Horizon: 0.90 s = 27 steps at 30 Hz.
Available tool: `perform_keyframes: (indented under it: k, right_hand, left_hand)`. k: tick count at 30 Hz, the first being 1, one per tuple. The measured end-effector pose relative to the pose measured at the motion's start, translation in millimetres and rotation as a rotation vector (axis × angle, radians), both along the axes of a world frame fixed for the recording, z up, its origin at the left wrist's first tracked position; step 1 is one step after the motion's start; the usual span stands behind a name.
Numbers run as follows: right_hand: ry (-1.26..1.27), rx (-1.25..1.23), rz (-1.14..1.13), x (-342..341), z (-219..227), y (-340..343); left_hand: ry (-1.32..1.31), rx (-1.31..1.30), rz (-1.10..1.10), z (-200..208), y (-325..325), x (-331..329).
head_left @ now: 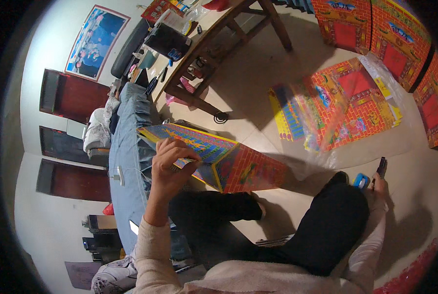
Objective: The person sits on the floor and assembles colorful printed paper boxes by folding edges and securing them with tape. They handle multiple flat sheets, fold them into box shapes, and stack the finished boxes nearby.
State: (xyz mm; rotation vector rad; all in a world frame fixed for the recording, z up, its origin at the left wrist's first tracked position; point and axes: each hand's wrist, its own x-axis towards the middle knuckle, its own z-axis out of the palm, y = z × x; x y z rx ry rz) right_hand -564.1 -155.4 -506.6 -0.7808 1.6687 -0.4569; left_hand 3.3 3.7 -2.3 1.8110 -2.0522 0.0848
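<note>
In front of my knees stands a printed cardboard house model [255, 169], with red brick-patterned walls and a blue and yellow patterned roof. My left hand [172, 164] is closed at the roof's near left edge, its fingers curled in a pinch; the fingertips are partly hidden. Out past my right knee, my right hand [379, 188] grips a small black and blue tool [361, 180]. Its kind is not clear from here. The tool is apart from the house.
Flat printed cardboard sheets [346, 105] lie on the floor at the right, partly under clear plastic. Printed red panels [395, 41] stand behind them. A wooden table [192, 98] is at the far left. A blue-covered bed or couch [126, 196] runs along my left.
</note>
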Motion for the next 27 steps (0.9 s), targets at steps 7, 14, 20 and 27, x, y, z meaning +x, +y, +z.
perform_keyframes:
  k: [7,14,20,27]
  right_hand:
    - [-0.36,-0.545,-0.01,53,134,-11]
    - [0.261,-1.202,0.63,188,409,34]
    - [0.482,-1.414,0.942,275,454,92]
    - [0.55,-1.458,0.855,297,450,109]
  left_hand:
    - [-0.008,-0.018,-0.049,-5,1,6]
    - [0.059,-0.083,-0.15,-2,-4,-4]
    - [0.028,-0.131,-0.175,-7,1,1]
    - [0.099,-0.161,-0.227,-7,1,3]
